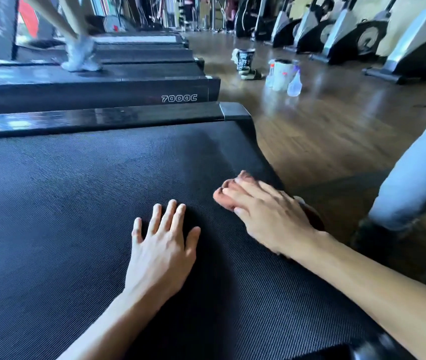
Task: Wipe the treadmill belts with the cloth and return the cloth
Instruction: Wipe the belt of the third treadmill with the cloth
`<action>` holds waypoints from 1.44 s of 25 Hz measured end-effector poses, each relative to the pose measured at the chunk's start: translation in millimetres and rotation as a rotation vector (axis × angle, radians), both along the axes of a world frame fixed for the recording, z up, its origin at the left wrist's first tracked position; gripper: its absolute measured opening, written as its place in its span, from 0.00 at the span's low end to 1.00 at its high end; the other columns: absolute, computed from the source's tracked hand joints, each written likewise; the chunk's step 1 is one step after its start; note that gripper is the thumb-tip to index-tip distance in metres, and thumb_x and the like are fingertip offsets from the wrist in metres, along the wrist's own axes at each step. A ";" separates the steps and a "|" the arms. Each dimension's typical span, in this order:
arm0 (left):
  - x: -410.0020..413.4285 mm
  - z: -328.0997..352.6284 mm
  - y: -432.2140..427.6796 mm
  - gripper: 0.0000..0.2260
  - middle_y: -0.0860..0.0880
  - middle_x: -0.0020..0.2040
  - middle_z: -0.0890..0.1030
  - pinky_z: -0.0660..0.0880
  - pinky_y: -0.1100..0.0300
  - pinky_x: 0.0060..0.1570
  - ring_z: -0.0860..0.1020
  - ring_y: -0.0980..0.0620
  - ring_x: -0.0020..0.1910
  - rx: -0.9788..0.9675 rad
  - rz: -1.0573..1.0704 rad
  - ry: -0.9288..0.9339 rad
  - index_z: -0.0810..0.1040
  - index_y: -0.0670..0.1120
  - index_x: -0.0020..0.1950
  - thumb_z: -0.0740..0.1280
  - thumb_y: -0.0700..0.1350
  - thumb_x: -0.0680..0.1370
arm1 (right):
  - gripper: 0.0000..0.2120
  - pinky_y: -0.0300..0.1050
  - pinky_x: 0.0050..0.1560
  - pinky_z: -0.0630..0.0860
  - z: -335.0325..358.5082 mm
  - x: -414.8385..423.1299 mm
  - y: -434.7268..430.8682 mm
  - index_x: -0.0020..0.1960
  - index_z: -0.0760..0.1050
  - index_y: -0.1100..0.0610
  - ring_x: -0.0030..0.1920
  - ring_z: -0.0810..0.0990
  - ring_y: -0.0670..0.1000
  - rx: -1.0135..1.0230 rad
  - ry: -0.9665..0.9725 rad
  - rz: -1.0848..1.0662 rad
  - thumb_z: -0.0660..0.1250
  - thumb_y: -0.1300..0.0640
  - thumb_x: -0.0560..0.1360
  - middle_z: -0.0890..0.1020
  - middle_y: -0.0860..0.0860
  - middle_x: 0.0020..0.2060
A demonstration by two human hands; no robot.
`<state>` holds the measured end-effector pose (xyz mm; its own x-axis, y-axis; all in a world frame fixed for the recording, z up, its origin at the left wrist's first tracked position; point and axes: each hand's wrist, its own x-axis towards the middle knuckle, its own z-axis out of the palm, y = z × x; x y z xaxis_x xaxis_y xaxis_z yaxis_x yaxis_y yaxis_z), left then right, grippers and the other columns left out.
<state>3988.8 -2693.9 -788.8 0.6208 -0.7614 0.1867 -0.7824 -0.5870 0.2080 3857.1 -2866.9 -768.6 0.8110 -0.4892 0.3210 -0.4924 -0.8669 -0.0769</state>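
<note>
The black ribbed treadmill belt [76, 203] fills the lower left of the head view. My left hand [165, 248] rests flat on the belt with its fingers spread, holding nothing. My right hand [271, 211] lies just to its right, near the belt's right edge, with straight fingers pressing a pinkish-brown cloth [226, 194] onto the belt. Most of the cloth is hidden under the hand. Only its front edge shows beyond the fingertips, and a darker bit shows behind the wrist. The right hand is motion-blurred.
On the neighbouring treadmill [128, 84], marked 7000C, a person's feet [80, 55] move. A spray bottle [295, 84], a white tub [282, 74], a dark container [244, 59] and sandals [252, 74] stand on the wooden floor. Exercise bikes [362, 37] line the far right. My knee [414, 178] is at right.
</note>
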 end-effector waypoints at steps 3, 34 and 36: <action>-1.2 1.4 -0.1 0.40 0.58 0.79 0.48 0.42 0.48 0.76 0.44 0.55 0.78 0.001 -0.005 0.001 0.51 0.55 0.79 0.32 0.67 0.69 | 0.22 0.48 0.69 0.65 6.2 4.1 -37.6 0.73 0.62 0.37 0.71 0.66 0.50 0.150 -0.016 -0.090 0.58 0.48 0.80 0.60 0.39 0.75; 181.0 -3.0 -141.4 0.30 0.58 0.79 0.47 0.45 0.42 0.74 0.46 0.54 0.78 0.137 -0.082 -0.047 0.49 0.55 0.79 0.43 0.65 0.79 | 0.21 0.40 0.70 0.57 7.6 94.1 -150.5 0.72 0.68 0.47 0.72 0.65 0.52 0.285 -0.146 -0.157 0.59 0.58 0.81 0.67 0.47 0.73; 178.5 -1.5 -141.2 0.29 0.58 0.79 0.46 0.43 0.42 0.74 0.44 0.54 0.78 0.138 -0.080 -0.032 0.48 0.55 0.79 0.43 0.65 0.80 | 0.19 0.44 0.68 0.61 1.2 110.3 -141.7 0.69 0.70 0.45 0.68 0.68 0.55 0.160 -0.114 -0.148 0.58 0.56 0.79 0.70 0.48 0.69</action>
<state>4167.3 -2835.1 -790.3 0.5526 -0.8279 0.0961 -0.8328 -0.5438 0.1040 3967.4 -3008.6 -767.4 0.6898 -0.6518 0.3152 -0.5934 -0.7584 -0.2695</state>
